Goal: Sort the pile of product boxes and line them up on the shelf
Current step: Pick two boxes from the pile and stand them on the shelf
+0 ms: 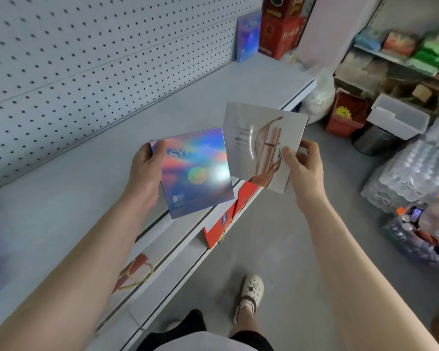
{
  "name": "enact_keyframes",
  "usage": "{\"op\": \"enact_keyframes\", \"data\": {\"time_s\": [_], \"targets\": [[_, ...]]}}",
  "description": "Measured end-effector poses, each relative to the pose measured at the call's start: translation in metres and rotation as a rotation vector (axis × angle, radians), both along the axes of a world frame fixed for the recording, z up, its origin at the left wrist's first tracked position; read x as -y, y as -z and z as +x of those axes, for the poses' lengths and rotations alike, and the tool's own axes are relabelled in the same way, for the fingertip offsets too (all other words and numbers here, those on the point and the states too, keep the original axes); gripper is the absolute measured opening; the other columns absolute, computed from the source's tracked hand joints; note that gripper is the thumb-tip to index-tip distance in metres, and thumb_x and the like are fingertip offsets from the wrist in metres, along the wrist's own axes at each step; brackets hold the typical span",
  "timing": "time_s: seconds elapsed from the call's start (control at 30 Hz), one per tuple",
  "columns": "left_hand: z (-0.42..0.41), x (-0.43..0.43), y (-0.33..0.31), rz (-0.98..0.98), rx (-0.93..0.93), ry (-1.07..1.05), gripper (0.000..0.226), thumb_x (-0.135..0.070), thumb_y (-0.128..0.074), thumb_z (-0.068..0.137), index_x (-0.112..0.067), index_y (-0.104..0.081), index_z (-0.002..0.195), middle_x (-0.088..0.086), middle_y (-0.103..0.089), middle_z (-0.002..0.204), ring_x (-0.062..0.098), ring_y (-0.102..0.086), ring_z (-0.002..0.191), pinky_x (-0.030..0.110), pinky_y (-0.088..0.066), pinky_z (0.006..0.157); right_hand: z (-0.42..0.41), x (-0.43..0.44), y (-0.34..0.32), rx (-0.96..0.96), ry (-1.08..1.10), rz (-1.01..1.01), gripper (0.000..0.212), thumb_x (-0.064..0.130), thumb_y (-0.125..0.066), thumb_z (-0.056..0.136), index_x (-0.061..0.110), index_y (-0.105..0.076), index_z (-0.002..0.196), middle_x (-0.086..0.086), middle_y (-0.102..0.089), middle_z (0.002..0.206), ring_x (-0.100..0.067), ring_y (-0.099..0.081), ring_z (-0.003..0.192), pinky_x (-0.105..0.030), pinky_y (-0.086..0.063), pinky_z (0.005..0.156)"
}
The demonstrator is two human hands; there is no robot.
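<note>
The left hand (pixel 147 171) grips the iridescent box (pixel 198 173) by its left edge and the right hand (pixel 304 171) pinches the pale box (pixel 261 145), both above the shelf (pixel 86 186) front; best stand each upright, like with like, near the far blue box (pixel 249 34).

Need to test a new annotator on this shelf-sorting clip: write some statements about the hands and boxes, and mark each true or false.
1. The left hand grips the iridescent box. True.
2. The right hand holds nothing. False: it pinches the grey box, which is printed with a rose-gold tube.
3. A blue box stands upright at the far end of the shelf. True.
4. Both held boxes lie flat on the shelf. False: both are held up in the hands, over the shelf's front edge.
5. The back panel behind the shelf is perforated. True.
</note>
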State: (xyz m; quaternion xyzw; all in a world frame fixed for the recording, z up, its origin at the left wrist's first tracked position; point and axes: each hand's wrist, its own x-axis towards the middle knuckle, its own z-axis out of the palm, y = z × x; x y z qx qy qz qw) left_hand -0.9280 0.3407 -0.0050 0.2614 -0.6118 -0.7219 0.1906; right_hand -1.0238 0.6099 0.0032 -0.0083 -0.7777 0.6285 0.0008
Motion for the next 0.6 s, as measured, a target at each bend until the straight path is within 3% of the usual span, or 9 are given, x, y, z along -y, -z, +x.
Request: {"op": "enact_keyframes", "data": {"time_s": [0.07, 0.2, 0.33, 0.47, 0.6], "targets": [[-0.035, -0.01, 0.003, 0.001, -0.014, -0.04, 0.033, -0.037, -0.056, 0.087, -0.008, -0.061, 0.1, 0.013, -0.065, 0.097, 0.026, -0.062, 0.087, 0.043, -0.05, 0.082, -0.044, -0.009, 0.002, -0.014, -0.039, -0.009, 0.019, 0.031, -0.063, 0.089, 0.03, -0.053, 0.105, -0.012, -0.062, 0.088, -0.019, -0.058, 0.075, -0.047, -0.055, 0.075], [-0.099, -0.033, 0.008, 0.046, -0.042, -0.144, 0.023, -0.033, -0.053, 0.094, -0.011, -0.06, 0.098, 0.012, -0.064, 0.097, 0.024, -0.062, 0.084, 0.039, -0.05, 0.079, -0.131, -0.028, -0.001, -0.022, -0.146, 0.023, 0.018, 0.037, -0.063, 0.084, 0.035, -0.054, 0.099, -0.024, -0.061, 0.093, -0.021, -0.056, 0.075, -0.046, -0.053, 0.072], [-0.154, -0.051, 0.009, 0.096, -0.058, -0.254, 0.022, -0.025, -0.048, 0.101, -0.005, -0.057, 0.107, 0.006, -0.065, 0.092, 0.014, -0.065, 0.072, 0.03, -0.052, 0.072, -0.212, -0.036, -0.008, -0.026, -0.231, 0.026, 0.024, 0.035, -0.062, 0.087, 0.027, -0.053, 0.108, -0.012, -0.057, 0.085, -0.02, -0.056, 0.074, -0.039, -0.05, 0.07], [-0.204, -0.052, 0.008, 0.118, -0.058, -0.336, 0.017, -0.025, -0.049, 0.1, -0.015, -0.058, 0.089, 0.003, -0.065, 0.088, 0.017, -0.062, 0.078, 0.037, -0.05, 0.08, -0.287, -0.023, -0.008, -0.039, -0.322, 0.062, 0.027, 0.034, -0.06, 0.092, 0.023, -0.05, 0.115, -0.016, -0.064, 0.09, -0.018, -0.063, 0.074, -0.035, -0.052, 0.066], [-0.249, -0.035, 0.011, 0.106, -0.096, -0.381, 0.017, -0.032, -0.055, 0.095, -0.017, -0.058, 0.089, 0.011, -0.06, 0.096, 0.024, -0.056, 0.09, 0.043, -0.045, 0.084, -0.349, 0.005, -0.006, -0.047, -0.398, 0.063, 0.029, 0.029, -0.057, 0.096, 0.02, -0.048, 0.121, -0.003, -0.067, 0.09, -0.002, -0.065, 0.068, -0.015, -0.047, 0.054]]}}
